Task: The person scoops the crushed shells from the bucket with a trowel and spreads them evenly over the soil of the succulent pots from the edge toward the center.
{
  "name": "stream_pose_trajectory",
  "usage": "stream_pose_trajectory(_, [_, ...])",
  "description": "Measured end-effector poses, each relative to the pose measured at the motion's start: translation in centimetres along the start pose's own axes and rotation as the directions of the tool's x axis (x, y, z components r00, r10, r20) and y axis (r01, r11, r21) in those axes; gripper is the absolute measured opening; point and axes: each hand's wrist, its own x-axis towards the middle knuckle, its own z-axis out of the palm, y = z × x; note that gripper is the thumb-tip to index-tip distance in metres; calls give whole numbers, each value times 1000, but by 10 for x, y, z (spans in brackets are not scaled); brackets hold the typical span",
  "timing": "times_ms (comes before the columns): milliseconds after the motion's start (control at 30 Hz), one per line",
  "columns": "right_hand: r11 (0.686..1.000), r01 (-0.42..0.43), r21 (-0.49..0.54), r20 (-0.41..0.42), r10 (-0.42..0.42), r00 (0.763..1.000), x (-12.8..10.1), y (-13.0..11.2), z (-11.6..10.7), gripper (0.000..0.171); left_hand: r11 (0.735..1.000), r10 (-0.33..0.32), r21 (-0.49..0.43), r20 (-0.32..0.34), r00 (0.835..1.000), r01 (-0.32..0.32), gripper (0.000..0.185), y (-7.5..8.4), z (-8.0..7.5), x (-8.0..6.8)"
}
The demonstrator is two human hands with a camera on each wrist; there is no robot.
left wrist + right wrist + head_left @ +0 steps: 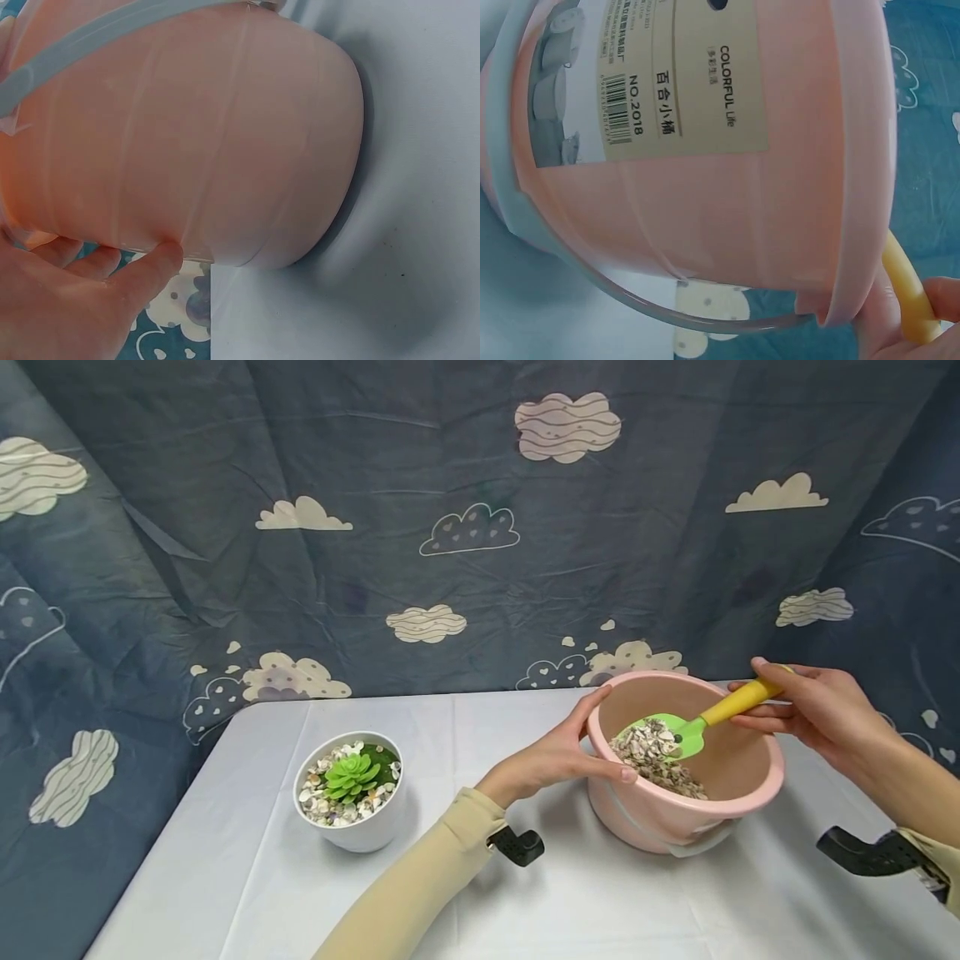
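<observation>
A pink plastic bucket [738, 772] stands tilted toward me on the white table, with small pale pebbles [660, 762] heaped inside. My left hand [558, 753] holds its near-left rim, thumb along the edge; the left wrist view shows the bucket wall [195, 142] with my left hand [75, 292] against it. My right hand [810, 706] grips the yellow handle [738, 700] of a small green scoop [671, 735], whose blade rests on the pebbles. In the right wrist view the labelled bucket [705, 180] fills the frame and the yellow handle [907, 296] shows at lower right.
A white pot [352, 793] with a green succulent [352, 775] and pebbles on top stands at the left of the table [300, 893]. A blue cloud-print cloth [450, 527] hangs behind. Black wrist camera mounts [517, 845] sit by both forearms.
</observation>
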Motion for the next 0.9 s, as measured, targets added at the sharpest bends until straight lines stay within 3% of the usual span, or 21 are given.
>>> stream_pose_trajectory(133, [994,-1,110,-16,2,1000,-2,4,-3,14,1000,3,3,-6,1000,-3,108,0,0,0])
stream_pose_trajectory(267, [979,66,195,-53,-57,997,-6,13,-3,14,1000,4,-13,2,1000,-3,107,-1,0,0])
stream_pose_trajectory(500, [951,203,235,-145,-172,974,-14,26,1,25,999,4,-43,-1,1000,-4,106,-3,1,-1])
stream_pose_trajectory(900, [919,283,274,-194,-236,952,-20,32,7,29,999,24,41,-27,999,-23,106,-4,2,-3])
